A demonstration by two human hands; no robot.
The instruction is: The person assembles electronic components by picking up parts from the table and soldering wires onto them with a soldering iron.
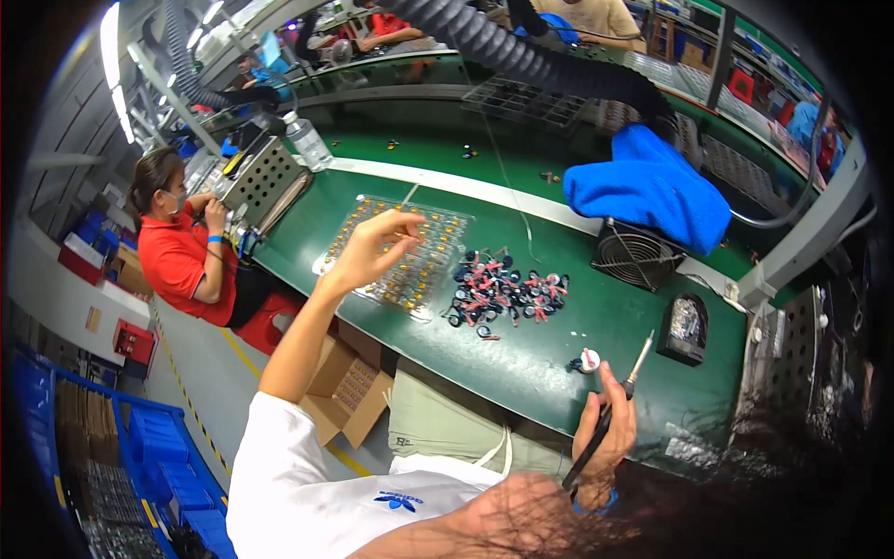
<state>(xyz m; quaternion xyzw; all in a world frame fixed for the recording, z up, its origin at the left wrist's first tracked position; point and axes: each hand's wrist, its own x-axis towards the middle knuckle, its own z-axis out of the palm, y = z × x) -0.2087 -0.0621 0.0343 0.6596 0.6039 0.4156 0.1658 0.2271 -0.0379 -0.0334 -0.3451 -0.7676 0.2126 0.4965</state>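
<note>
My left hand [374,250] hovers above a clear tray [430,309] that holds many small yellow parts in rows. Its thumb and fingertips are drawn together, and whatever is between them is too small to make out. My right hand [610,424] grips a soldering iron [606,415] with a black handle, its metal tip angled up and away to the right. Just beyond the right fingertips, a small round white-topped part [589,360] sits on the green bench. Between the hands lies a pile of small round dark parts with red leads [507,289].
A black fan [637,255] with a blue towel [652,191] over it stands at the back right, near a black holder [685,328] of metal wool. A clear bottle [306,142] is at the far left. A co-worker in red [182,247] sits left, beyond an open carton [346,391].
</note>
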